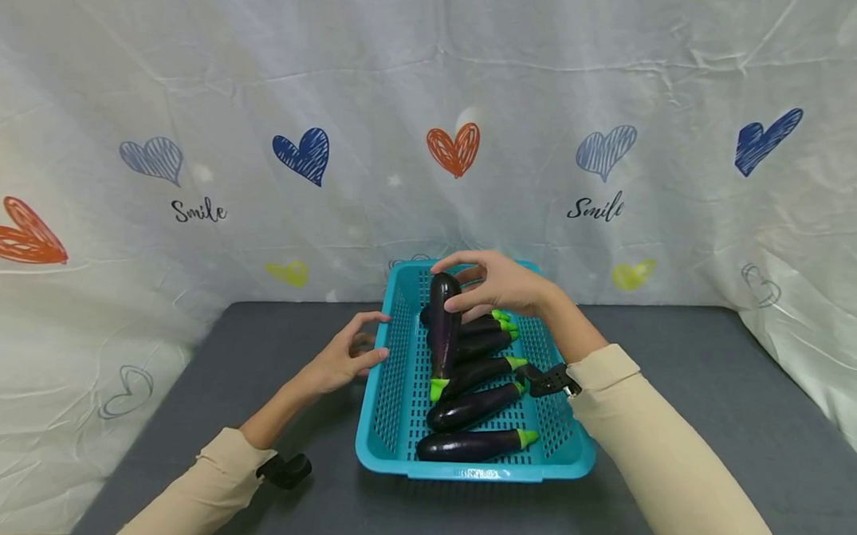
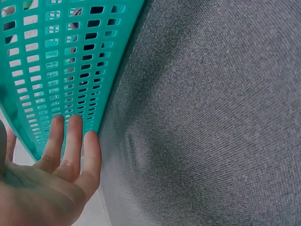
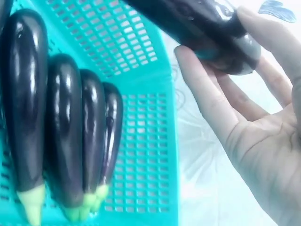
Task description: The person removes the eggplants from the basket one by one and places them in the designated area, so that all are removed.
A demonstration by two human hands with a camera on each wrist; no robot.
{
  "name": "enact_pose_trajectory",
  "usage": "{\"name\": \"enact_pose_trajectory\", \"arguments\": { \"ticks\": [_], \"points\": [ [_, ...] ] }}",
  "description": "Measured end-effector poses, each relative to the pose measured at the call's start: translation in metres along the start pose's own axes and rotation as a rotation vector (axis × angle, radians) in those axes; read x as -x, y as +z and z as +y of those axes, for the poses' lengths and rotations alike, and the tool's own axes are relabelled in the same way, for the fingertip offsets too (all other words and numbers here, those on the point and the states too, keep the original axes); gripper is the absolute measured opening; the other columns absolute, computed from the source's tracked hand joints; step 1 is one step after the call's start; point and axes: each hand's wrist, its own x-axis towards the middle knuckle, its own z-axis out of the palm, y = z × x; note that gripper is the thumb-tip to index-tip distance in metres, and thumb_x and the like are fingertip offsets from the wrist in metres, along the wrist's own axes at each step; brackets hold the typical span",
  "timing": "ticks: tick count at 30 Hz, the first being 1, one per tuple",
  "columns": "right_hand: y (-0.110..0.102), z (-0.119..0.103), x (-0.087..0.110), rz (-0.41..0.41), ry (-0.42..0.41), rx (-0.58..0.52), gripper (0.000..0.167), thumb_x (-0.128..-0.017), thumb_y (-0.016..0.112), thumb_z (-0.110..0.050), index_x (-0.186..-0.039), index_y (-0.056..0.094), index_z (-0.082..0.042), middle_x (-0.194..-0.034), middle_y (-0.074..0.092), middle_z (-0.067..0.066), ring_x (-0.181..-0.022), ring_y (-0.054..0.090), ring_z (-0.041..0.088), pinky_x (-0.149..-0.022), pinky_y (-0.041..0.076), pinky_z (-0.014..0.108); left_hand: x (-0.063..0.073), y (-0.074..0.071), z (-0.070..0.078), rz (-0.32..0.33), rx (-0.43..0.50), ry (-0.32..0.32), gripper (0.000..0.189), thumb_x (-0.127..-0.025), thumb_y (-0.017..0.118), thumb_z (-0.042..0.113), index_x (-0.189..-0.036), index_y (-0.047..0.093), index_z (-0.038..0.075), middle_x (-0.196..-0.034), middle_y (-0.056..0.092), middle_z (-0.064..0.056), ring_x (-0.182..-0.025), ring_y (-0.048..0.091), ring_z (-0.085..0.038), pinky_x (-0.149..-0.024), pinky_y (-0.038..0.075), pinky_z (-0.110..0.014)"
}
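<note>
Eggplant (image 1: pixel 443 332) | right hand (image 1: pixel 503 283) over basket (image 1: pixel 387 393), fingers pinching it | left hand (image 1: pixel 342 355) at basket's side, fingers loosely extended

And here a curtained-off tabletop (image 1: pixel 688 398) is shown; home or studio, it cannot be told! Behind the grip of the right hand (image 1: pixel 498 284), a creased white sheet (image 1: pixel 381 34) is seen, printed with hearts (image 1: pixel 453 150) and "Smile" lettering (image 1: pixel 595 207); below that grip, grey fabric (image 2: pixel 216 117) is spread, flanked by the sheet.
</note>
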Motion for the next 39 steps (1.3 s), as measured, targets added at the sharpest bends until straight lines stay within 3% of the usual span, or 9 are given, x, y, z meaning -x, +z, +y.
{"name": "enact_pose_trajectory", "arguments": {
  "ticks": [8, 15, 26, 33, 39],
  "points": [
    [-0.014, 0.002, 0.022, 0.036, -0.02, 0.009, 0.055, -0.092, 0.077, -0.005, -0.143, 0.056, -0.008, -0.149, 0.043, 0.017, -0.12, 0.059, 0.037, -0.085, 0.056, 0.051, 0.0, -0.002, -0.003, -0.003, -0.007, 0.042, 0.054, -0.106, 0.06, 0.018, -0.153, 0.034, 0.014, -0.131, 0.053, -0.026, -0.115, 0.059, -0.038, -0.086, 0.055, -0.051],
    [-0.023, 0.008, 0.044, 0.099, -0.015, -0.043, 0.056, -0.094, 0.073, -0.002, -0.146, 0.054, -0.007, -0.129, 0.057, 0.026, -0.111, 0.063, 0.04, -0.086, 0.055, 0.053, -0.001, -0.001, -0.003, -0.008, 0.004, 0.042, 0.054, -0.105, 0.06, 0.017, -0.153, 0.034, 0.014, -0.135, 0.05, -0.029, -0.117, 0.058, -0.04, -0.086, 0.056, -0.05],
    [-0.034, 0.02, 0.068, 0.177, -0.047, -0.075, 0.056, -0.093, 0.072, 0.003, -0.144, 0.048, -0.003, -0.12, 0.063, 0.026, -0.103, 0.067, 0.036, -0.086, 0.055, 0.054, 0.001, -0.001, 0.0, -0.006, 0.021, 0.007, 0.055, -0.105, 0.06, 0.02, -0.153, 0.034, 0.017, -0.131, 0.055, -0.025, -0.111, 0.062, -0.037, -0.087, 0.055, -0.051],
    [-0.041, 0.027, 0.084, 0.263, -0.044, -0.056, 0.052, -0.094, 0.073, -0.001, -0.141, 0.054, -0.006, -0.139, 0.049, 0.023, -0.117, 0.06, 0.031, -0.086, 0.056, 0.052, 0.0, -0.001, -0.001, -0.007, 0.022, 0.014, 0.055, -0.105, 0.06, 0.017, -0.153, 0.034, 0.017, -0.131, 0.056, -0.024, -0.112, 0.062, -0.037, -0.086, 0.056, -0.049],
    [-0.049, 0.029, 0.098, 0.276, -0.095, -0.11, 0.05, -0.096, 0.067, 0.005, -0.143, 0.052, -0.006, -0.124, 0.061, 0.022, -0.105, 0.067, 0.032, -0.085, 0.056, 0.05, 0.001, -0.002, -0.002, -0.009, 0.003, 0.015, 0.054, -0.106, 0.06, 0.02, -0.153, 0.034, 0.017, -0.132, 0.055, -0.023, -0.115, 0.059, -0.037, -0.088, 0.054, -0.05]
  ]
}}
